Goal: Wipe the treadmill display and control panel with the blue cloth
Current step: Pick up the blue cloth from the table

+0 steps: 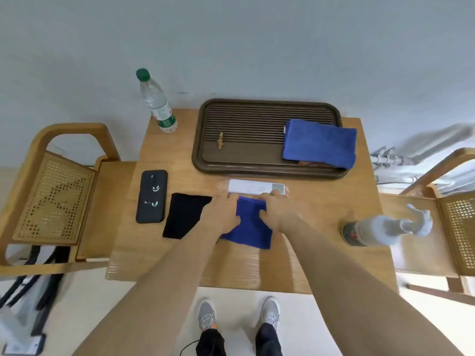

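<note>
**Fingers stretched out over the blue cloth (253, 224) at the tabletop's front middle**

Fingers of both hands lie fairly straight and point toward the far edge, with nothing curled in a fist. The left hand (226, 214) rests on the cloth's left side with its thumb laid on the fabric. The right hand (280, 211) rests on the cloth's right side, thumb also on the fabric, and its fingertips reach the near edge of the white panel (253, 186). Whether any fingertip is tucked under the cloth's edge cannot be told.

The cloth lies flat on the wooden table (321, 253), folded, a little toward the front edge from the centre. The white panel lies just behind it, long side parallel to the front edge, with a small display (277, 187) at its right end.

A dark slatted tray (198, 150) sits against the far edge. A second folded blue cloth (320, 145) lies over the tray's right end and a small golden figure (220, 140) on its left half. A clear bottle (158, 104) with a green cap stands at the far left corner. A black phone (152, 196) lies near the left edge, and a black pouch (186, 215) lies between it and the left hand. A spray bottle (380, 228) lies on its side at the right edge. A cane-backed chair (51, 188) stands past the left edge.
</note>
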`<state>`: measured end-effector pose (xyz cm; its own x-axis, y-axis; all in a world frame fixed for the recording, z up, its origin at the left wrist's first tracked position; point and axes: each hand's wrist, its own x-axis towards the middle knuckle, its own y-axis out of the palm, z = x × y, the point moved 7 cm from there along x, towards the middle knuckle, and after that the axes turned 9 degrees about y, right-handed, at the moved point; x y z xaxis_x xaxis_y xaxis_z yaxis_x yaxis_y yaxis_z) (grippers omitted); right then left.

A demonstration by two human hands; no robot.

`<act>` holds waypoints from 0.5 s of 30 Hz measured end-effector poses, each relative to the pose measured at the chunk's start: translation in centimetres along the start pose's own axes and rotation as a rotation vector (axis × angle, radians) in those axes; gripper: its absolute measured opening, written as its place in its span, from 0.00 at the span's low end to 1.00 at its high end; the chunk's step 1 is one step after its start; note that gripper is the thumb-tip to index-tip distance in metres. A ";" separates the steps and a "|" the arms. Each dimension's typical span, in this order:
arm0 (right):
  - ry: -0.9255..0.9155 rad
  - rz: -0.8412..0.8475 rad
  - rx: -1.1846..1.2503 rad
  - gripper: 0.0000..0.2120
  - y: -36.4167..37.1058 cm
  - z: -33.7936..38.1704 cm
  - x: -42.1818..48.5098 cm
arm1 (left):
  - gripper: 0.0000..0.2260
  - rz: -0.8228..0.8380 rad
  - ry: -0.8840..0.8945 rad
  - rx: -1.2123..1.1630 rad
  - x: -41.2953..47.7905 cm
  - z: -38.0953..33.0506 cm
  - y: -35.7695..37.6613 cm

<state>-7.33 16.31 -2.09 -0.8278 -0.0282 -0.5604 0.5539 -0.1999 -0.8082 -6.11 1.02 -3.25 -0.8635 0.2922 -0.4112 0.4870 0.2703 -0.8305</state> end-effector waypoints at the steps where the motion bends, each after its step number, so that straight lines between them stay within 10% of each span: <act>1: -0.019 0.011 0.005 0.23 1.0 -0.2 0.1 | 0.23 0.010 -0.027 0.002 0.3 0.1 0.9; 15: -0.007 0.003 0.333 0.10 3.1 -1.8 -1.3 | 0.07 -0.258 -0.042 -0.098 -1.4 -0.5 0.9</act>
<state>-4.43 17.48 -4.17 -0.8275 -0.0360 -0.5603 0.4977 -0.5089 -0.7024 -4.42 1.31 -3.31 -0.9643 0.1644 -0.2075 0.2587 0.4188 -0.8704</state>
